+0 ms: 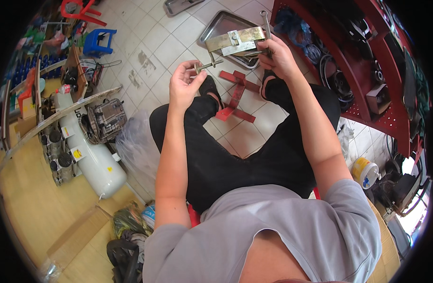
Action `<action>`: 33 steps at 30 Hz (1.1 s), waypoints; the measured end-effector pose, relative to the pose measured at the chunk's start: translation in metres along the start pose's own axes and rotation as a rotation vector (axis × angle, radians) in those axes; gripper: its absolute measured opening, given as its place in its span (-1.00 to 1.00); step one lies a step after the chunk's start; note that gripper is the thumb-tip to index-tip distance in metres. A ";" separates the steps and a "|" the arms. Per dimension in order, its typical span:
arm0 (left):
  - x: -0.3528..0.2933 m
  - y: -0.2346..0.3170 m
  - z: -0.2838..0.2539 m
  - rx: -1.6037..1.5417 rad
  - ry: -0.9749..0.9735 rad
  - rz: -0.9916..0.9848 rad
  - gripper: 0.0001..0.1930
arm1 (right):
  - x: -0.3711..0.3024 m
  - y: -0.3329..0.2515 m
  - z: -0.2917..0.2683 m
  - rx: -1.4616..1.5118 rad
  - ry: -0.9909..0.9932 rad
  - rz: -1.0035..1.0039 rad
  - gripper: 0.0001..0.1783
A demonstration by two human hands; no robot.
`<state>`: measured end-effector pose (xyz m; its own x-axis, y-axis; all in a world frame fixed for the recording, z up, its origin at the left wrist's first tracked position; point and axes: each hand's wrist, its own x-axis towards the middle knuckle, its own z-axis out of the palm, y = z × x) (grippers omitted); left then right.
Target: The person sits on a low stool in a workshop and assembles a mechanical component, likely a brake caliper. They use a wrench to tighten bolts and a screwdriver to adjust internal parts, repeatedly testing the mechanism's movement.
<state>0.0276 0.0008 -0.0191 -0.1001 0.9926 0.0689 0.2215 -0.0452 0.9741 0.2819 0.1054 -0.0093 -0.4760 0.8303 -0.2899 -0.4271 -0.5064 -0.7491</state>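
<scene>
Adjusting, seemingly: left hand [184, 85] pinching threaded rod [215, 63]; right hand [279, 55] gripping metal bracket [249, 35], ring-ended wrench [265, 21]; next move likely needing steadiness.

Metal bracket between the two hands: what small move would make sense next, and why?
Perhaps a slight finger turn of the thin rod at the left end of the metal bracket. The left hand pinches that rod's outer end, and the right hand could steady the bracket's other end, where it also holds a wrench whose visible ring points away.
</scene>
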 end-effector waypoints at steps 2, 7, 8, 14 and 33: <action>0.005 -0.003 -0.015 -0.046 -0.047 -0.302 -0.61 | 0.000 0.000 0.000 -0.006 -0.003 -0.003 -0.90; -0.001 -0.001 -0.006 -0.084 0.023 -0.085 -0.57 | 0.001 0.001 -0.001 -0.003 0.002 0.007 -0.89; -0.001 -0.003 -0.005 0.008 -0.019 -0.036 -0.53 | 0.001 0.001 0.000 -0.003 -0.005 0.006 -0.89; -0.002 -0.008 -0.012 -0.102 -0.063 -0.236 -0.48 | 0.000 0.002 0.001 -0.022 0.009 0.013 -0.86; -0.004 0.000 -0.001 -0.095 -0.010 -0.180 -0.51 | 0.001 0.001 0.001 -0.029 0.010 -0.001 -0.85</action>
<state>0.0275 -0.0035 -0.0189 -0.1204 0.9866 -0.1103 0.1084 0.1235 0.9864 0.2800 0.1055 -0.0093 -0.4674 0.8334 -0.2948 -0.4050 -0.4983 -0.7666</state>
